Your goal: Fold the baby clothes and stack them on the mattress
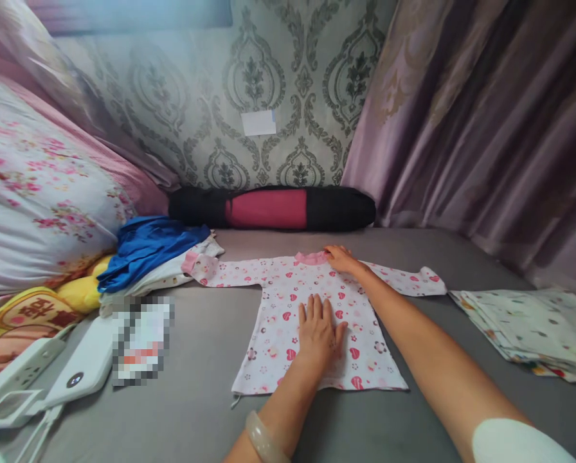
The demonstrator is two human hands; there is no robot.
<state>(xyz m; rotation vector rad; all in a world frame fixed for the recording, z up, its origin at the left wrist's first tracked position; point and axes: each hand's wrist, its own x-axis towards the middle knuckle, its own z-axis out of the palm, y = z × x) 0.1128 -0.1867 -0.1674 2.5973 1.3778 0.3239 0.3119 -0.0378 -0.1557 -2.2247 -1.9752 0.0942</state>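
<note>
A child's long-sleeved shirt (278,321), white with pink hearts and flowers and a pink collar, lies spread flat on the grey bed surface, both sleeves stretched outward. My left hand (319,331) rests palm down on the middle of its body, fingers spread. At the right side of the collar, my right hand (342,259) has its fingers bent over the neck and shoulder edge; its thumb is hidden. My right forearm crosses over part of the right sleeve and shoulder.
Folded patterned cloths (533,321) lie at the right. Blue clothing (153,247), a yellow plush item (80,292), a white power bank (83,366) and a power strip (27,363) are at the left. A black and red roll (269,207) lies against the wall.
</note>
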